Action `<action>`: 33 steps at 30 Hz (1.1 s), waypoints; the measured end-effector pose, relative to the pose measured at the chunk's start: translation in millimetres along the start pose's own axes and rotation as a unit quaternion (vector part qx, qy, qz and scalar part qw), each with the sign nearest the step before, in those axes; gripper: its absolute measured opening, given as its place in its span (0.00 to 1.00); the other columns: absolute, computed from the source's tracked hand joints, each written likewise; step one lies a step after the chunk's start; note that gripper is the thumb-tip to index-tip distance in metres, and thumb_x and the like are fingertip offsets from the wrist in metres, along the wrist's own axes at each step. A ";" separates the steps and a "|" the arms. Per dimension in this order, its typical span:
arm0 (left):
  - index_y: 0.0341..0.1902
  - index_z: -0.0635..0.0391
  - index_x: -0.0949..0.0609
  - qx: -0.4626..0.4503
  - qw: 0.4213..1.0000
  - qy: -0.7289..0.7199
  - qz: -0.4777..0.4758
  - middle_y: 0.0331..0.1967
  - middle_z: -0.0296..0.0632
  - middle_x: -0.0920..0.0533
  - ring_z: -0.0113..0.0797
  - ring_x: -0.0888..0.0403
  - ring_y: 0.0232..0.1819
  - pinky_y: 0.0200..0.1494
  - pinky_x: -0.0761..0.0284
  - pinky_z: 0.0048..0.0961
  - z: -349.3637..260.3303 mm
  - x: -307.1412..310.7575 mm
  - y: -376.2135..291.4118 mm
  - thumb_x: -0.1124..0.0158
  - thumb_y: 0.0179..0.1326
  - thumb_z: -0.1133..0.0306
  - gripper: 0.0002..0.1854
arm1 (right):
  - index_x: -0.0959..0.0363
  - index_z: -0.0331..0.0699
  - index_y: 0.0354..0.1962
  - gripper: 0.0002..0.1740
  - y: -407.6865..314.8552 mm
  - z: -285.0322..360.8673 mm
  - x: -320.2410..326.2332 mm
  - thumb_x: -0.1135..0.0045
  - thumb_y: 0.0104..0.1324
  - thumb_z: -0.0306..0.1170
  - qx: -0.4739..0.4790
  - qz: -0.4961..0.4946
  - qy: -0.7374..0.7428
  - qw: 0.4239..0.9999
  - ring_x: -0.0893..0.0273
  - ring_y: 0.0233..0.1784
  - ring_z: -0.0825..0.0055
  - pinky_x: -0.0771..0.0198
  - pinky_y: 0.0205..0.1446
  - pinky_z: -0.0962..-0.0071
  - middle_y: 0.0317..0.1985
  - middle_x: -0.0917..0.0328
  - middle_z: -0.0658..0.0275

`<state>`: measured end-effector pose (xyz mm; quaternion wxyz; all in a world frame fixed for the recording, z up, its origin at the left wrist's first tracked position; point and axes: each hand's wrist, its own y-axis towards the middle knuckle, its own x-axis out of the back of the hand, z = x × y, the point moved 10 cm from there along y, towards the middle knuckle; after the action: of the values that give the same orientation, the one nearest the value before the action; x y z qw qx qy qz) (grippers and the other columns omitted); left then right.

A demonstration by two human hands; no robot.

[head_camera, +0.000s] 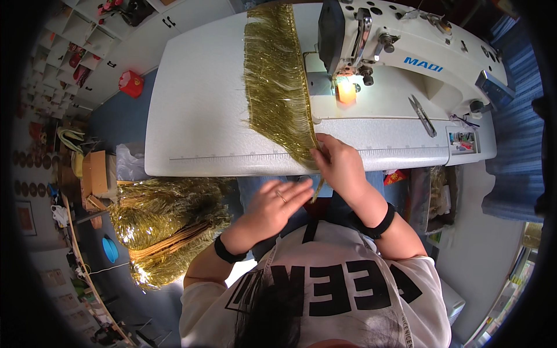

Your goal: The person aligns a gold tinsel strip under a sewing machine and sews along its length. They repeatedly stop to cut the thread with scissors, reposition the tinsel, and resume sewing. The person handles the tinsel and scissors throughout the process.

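A strip of gold metallic tinsel fringe (276,78) lies over the white sewing table from its far edge to its near edge. Its corded edge runs along the right side, left of the sewing machine needle area. My right hand (341,165) pinches that edge between thumb and fingers at the front of the table. A short tail of gold trim (319,191) hangs below it, past the table edge. My left hand (278,206), a ring on one finger, is slightly blurred beside this tail, fingers extended and nothing visible in them. Whether its fingertips touch the trim is unclear.
The MAQI industrial sewing machine (391,56) stands at the right, its lamp lit. Thread snips (422,115) lie under its arm, near a small inset tray (463,142). A large bundle of gold fringe (169,226) is at lower left, near a cardboard box (96,174).
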<state>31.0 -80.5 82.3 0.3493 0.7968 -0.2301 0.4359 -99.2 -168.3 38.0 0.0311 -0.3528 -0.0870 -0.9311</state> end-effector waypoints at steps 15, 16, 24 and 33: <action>0.34 0.62 0.18 0.427 0.804 -0.403 0.097 0.21 0.36 0.17 0.21 0.23 0.18 0.20 0.30 0.20 117.2 -66.6 55.7 0.32 0.70 0.68 0.10 | 0.21 0.32 0.54 0.26 -63.7 64.4 19.8 0.41 0.56 0.29 0.269 -0.056 -0.253 0.928 0.26 0.35 0.76 0.30 0.34 0.76 0.34 0.29 0.69; 0.35 0.61 0.18 0.433 0.795 -0.412 0.107 0.21 0.36 0.17 0.21 0.23 0.18 0.20 0.30 0.20 117.7 -70.2 52.4 0.33 0.70 0.69 0.09 | 0.20 0.31 0.53 0.26 -65.9 64.6 20.7 0.41 0.56 0.30 0.276 -0.055 -0.249 0.927 0.26 0.35 0.76 0.31 0.34 0.76 0.34 0.29 0.69; 0.41 0.56 0.27 0.363 0.766 -0.527 -0.065 0.34 0.38 0.15 0.25 0.15 0.33 0.29 0.22 0.19 124.5 -62.8 44.9 0.36 0.69 0.78 0.08 | 0.19 0.36 0.49 0.22 -83.4 59.2 30.4 0.37 0.54 0.27 0.296 -0.077 -0.204 0.930 0.26 0.31 0.76 0.32 0.32 0.74 0.33 0.26 0.69; 0.44 0.60 0.22 0.304 0.750 -0.555 -0.194 0.38 0.42 0.14 0.28 0.14 0.37 0.38 0.14 0.24 121.3 -43.9 38.2 0.40 0.70 0.81 0.04 | 0.20 0.39 0.41 0.16 -85.1 39.1 47.7 0.27 0.54 0.22 0.230 -0.151 -0.132 0.952 0.24 0.26 0.70 0.30 0.28 0.70 0.29 0.25 0.67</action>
<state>47.5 -194.5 12.7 -0.0232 0.9902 -0.0793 -0.1130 -119.6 -77.3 86.5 -0.0416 -0.4384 -0.3549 -0.8247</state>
